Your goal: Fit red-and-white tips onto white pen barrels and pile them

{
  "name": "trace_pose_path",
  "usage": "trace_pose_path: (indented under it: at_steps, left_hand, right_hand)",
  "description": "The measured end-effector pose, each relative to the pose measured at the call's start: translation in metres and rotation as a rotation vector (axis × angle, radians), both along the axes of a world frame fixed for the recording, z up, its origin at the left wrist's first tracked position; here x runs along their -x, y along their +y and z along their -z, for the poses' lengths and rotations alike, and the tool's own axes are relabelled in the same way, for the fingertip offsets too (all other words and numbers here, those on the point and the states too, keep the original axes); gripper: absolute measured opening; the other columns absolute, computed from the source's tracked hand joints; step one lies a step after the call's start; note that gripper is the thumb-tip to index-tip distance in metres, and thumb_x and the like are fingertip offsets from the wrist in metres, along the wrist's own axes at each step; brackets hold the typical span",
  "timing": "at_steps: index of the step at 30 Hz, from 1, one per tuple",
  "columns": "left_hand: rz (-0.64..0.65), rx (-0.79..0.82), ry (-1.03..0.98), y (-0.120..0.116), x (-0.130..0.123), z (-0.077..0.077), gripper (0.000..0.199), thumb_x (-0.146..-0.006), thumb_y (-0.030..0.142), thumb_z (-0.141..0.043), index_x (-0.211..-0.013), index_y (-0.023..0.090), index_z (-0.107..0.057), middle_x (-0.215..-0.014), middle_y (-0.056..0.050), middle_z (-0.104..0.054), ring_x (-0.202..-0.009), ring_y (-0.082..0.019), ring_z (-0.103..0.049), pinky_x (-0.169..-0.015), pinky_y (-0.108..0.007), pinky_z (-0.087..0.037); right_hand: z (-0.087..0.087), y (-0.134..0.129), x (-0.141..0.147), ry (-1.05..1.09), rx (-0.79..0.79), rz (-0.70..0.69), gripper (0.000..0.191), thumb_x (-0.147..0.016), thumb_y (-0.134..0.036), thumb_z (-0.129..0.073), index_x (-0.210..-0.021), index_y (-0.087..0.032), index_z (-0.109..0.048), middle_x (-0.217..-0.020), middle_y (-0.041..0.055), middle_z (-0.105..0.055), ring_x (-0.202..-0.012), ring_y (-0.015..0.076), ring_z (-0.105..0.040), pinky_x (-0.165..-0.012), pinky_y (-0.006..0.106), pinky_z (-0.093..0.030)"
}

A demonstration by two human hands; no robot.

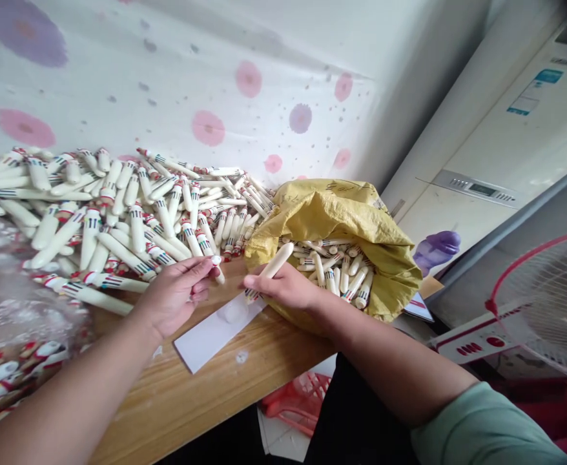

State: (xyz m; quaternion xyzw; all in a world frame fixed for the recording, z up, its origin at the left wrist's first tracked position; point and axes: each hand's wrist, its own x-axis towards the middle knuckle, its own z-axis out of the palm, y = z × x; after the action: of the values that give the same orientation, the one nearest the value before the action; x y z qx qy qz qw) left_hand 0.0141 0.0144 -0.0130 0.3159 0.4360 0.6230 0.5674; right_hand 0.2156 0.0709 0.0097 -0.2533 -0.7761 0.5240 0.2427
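Note:
Between its thumb and fingertips, my left hand [177,297] pinches a small figure-shaped pen topper [217,263] with a white head and a pale stem pointing down. My right hand [286,285] grips a cream multicolour pen [278,258], its plain end up and its coloured sliders down. The two pieces are apart. Below the hands lies a white strip [206,339] on the wooden table [167,413], with a shiny roundish patch on it. A large pile of similar pens [138,229], many with red-and-white toppers, spreads behind my left hand.
A yellow woven sack [332,203] holding several pens without visible toppers stands open by my right forearm. At left, a clear plastic bag [31,284] lies near many figure toppers [2,381]. A fan [549,303] stands at right, and a red plastic basket [298,400] below the table edge.

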Motion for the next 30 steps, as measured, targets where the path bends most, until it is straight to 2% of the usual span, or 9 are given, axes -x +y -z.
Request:
trace_pose_path:
  at_steps: [4, 9, 12, 15, 18, 20, 22, 26, 30]
  left_hand:
    - [-0.023, -0.026, 0.157, -0.001, -0.006, 0.001, 0.036, -0.061, 0.037, -0.082, -0.079, 0.010, -0.068, -0.069, -0.004, -0.063, -0.046, -0.002, -0.034, -0.040, -0.015, -0.024]
    - [-0.102, -0.046, 0.458, 0.000, -0.008, 0.006, 0.038, -0.070, 0.051, -0.068, -0.067, 0.014, -0.062, -0.059, 0.000, -0.054, -0.046, -0.008, -0.038, -0.040, -0.020, -0.025]
    - [-0.132, -0.085, 0.635, 0.002, -0.003, 0.013, 0.038, -0.076, 0.053, -0.060, -0.064, 0.016, -0.060, -0.056, 0.000, -0.051, -0.050, -0.012, -0.043, -0.044, -0.022, -0.031]
    - [-0.145, -0.129, 0.788, 0.003, 0.001, 0.017, 0.039, -0.081, 0.052, -0.052, -0.063, 0.019, -0.059, -0.056, 0.000, -0.052, -0.054, -0.014, -0.046, -0.048, -0.024, -0.034]
    - [-0.140, -0.132, 0.849, 0.001, 0.000, 0.014, 0.041, -0.082, 0.053, -0.050, -0.062, 0.019, -0.058, -0.054, 0.000, -0.051, -0.053, -0.014, -0.044, -0.047, -0.024, -0.032]
    - [-0.115, -0.117, 0.783, -0.002, -0.006, 0.009, 0.042, -0.078, 0.058, -0.054, -0.062, 0.019, -0.059, -0.054, 0.000, -0.051, -0.053, -0.014, -0.044, -0.045, -0.024, -0.030]
    - [-0.068, -0.075, 0.612, -0.006, -0.015, 0.005, 0.047, -0.070, 0.064, -0.060, -0.064, 0.018, -0.060, -0.057, -0.001, -0.054, -0.053, -0.013, -0.043, -0.043, -0.023, -0.029]
    - [-0.020, 0.025, 0.270, -0.013, -0.032, 0.000, 0.056, -0.053, 0.068, -0.074, -0.065, 0.016, -0.057, -0.062, -0.001, -0.056, -0.050, -0.008, -0.039, -0.039, -0.018, -0.023]
    - [-0.011, 0.035, 0.133, -0.018, -0.039, 0.000, 0.057, -0.048, 0.065, -0.079, -0.063, 0.014, -0.057, -0.059, 0.001, -0.054, -0.047, -0.006, -0.035, -0.037, -0.015, -0.023]
  right_hand:
    - [0.009, -0.001, 0.015, -0.177, -0.268, 0.154, 0.014, -0.072, -0.025, -0.067, -0.072, -0.016, -0.056, -0.064, -0.0041, -0.053, -0.059, 0.0092, -0.047, -0.056, 0.022, -0.036]
    - [0.016, -0.006, 0.024, -0.334, -0.450, 0.177, 0.020, -0.070, -0.030, -0.073, -0.073, -0.018, -0.057, -0.059, -0.0053, -0.050, -0.056, 0.0091, -0.044, -0.056, 0.022, -0.032]
    - [0.019, -0.007, 0.023, -0.364, -0.466, 0.189, 0.022, -0.070, -0.029, -0.073, -0.067, -0.018, -0.054, -0.056, -0.0057, -0.047, -0.053, 0.0082, -0.041, -0.054, 0.023, -0.031]
    - [0.020, -0.004, 0.021, -0.239, -0.312, 0.181, 0.026, -0.067, -0.028, -0.074, -0.064, -0.018, -0.051, -0.056, -0.0057, -0.048, -0.052, 0.0076, -0.042, -0.052, 0.022, -0.032]
    - [0.016, -0.001, 0.018, 0.087, 0.048, 0.257, 0.032, -0.069, -0.038, -0.072, -0.064, -0.019, -0.047, -0.050, -0.0067, -0.047, -0.044, 0.0066, -0.040, -0.043, 0.020, -0.029]
    - [0.009, -0.001, 0.018, 0.337, 0.289, 0.335, 0.036, -0.070, -0.043, -0.070, -0.064, -0.020, -0.042, -0.043, -0.0097, -0.039, -0.036, 0.0049, -0.031, -0.037, 0.020, -0.022]
    - [0.000, -0.003, 0.019, 0.531, 0.431, 0.390, 0.037, -0.068, -0.041, -0.071, -0.065, -0.022, -0.039, -0.040, -0.0123, -0.034, -0.032, 0.0036, -0.025, -0.035, 0.019, -0.017]
    - [-0.009, -0.009, 0.024, 0.692, 0.435, 0.437, 0.038, -0.063, -0.035, -0.075, -0.069, -0.022, -0.040, -0.041, -0.0128, -0.037, -0.031, 0.0032, -0.027, -0.034, 0.017, -0.019]
    - [-0.004, -0.011, 0.029, 0.703, 0.352, 0.425, 0.036, -0.067, -0.036, -0.074, -0.069, -0.021, -0.041, -0.043, -0.0121, -0.038, -0.033, 0.0039, -0.030, -0.034, 0.018, -0.021]
